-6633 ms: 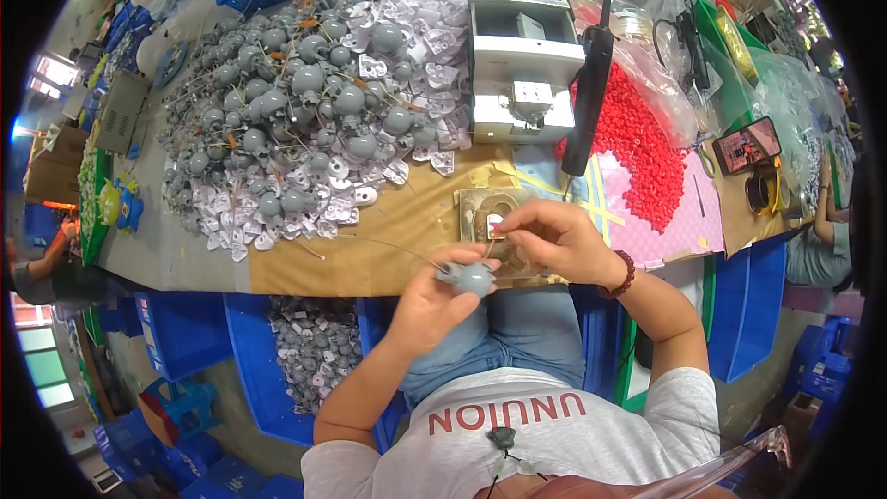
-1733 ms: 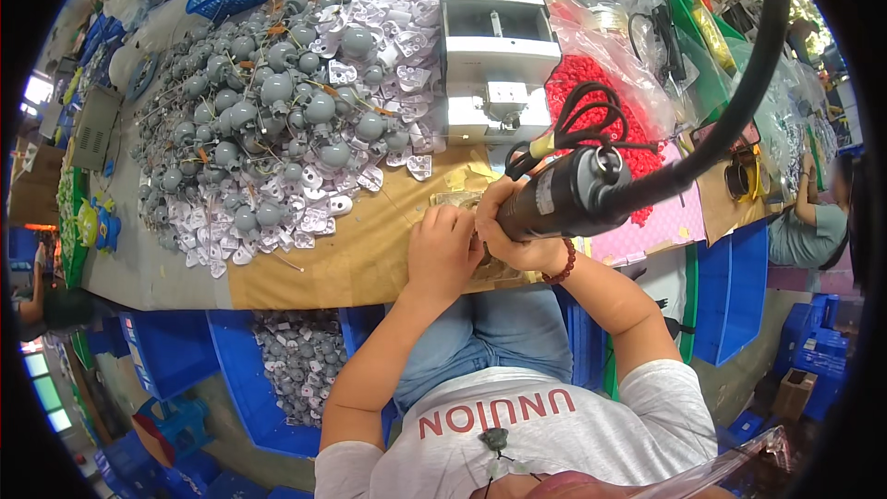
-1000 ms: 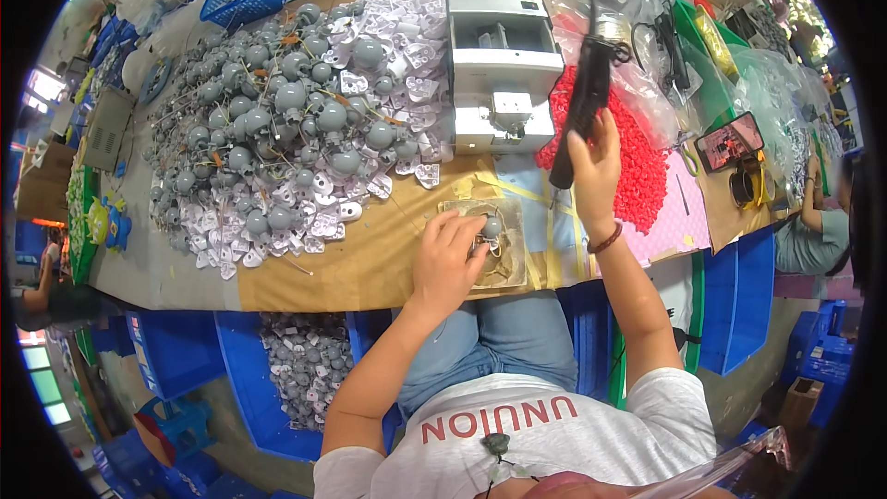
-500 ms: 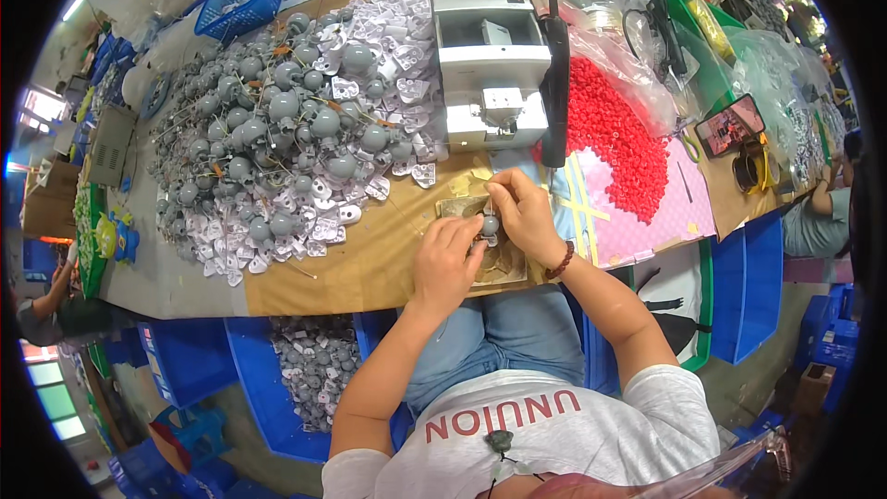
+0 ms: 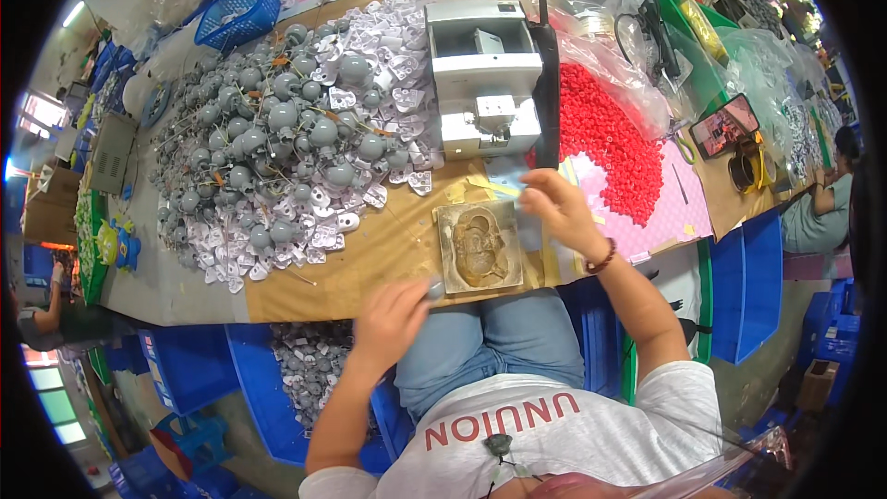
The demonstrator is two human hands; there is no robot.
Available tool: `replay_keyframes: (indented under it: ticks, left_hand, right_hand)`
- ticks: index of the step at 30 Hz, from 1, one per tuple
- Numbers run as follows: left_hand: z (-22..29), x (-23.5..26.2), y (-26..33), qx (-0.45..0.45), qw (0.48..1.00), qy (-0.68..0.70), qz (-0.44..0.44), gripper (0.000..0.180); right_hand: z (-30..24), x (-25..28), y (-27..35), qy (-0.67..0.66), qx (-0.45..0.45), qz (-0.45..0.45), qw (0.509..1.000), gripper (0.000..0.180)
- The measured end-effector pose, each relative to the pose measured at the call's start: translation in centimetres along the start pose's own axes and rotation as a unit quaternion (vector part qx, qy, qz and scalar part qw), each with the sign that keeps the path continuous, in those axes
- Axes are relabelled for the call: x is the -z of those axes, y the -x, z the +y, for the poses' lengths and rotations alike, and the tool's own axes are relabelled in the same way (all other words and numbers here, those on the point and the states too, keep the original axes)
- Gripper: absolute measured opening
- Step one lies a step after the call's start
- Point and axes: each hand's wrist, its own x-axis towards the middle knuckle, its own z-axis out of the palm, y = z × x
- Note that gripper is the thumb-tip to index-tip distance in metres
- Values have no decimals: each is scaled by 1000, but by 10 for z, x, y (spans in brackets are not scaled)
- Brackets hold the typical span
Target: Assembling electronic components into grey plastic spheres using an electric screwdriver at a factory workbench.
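Observation:
My left hand (image 5: 388,319) is over the table's front edge, closed on a small grey ball part (image 5: 434,291) that shows blurred at the fingertips. In front of me lies a square holding block (image 5: 450,263) with a brown, worn, moulded hollow, and no part sits in the hollow. My right hand (image 5: 562,212) hovers just right of the block, thumb and fingers apart, with nothing seen between them. Behind the block stands a white and grey bench machine (image 5: 485,69) with a metal head at its front.
A heap of grey ball parts (image 5: 249,143) and white plastic plates (image 5: 407,55) covers the left side. Small red parts (image 5: 614,162) lie on a pink sheet at right, near a phone (image 5: 725,127). Blue bins (image 5: 268,416) hang below the table edge. Co-workers sit at both sides.
Both hands have left the block. The left hand has moved toward me and left with the grey ball part, while the right has moved right and opened. The block's hollow is now exposed.

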Motion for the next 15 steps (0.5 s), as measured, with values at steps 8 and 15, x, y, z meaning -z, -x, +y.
replay_keyframes:
  ticks: [8,15]
  left_hand:
    - [-31,87,59,186,947,-242,-101,24]
    - [-20,-13,-84,18,987,-147,66,21]
  right_hand:
    - [31,111,2,526,127,110,834,9]
    - [55,120,-15,614,127,51,777,11]
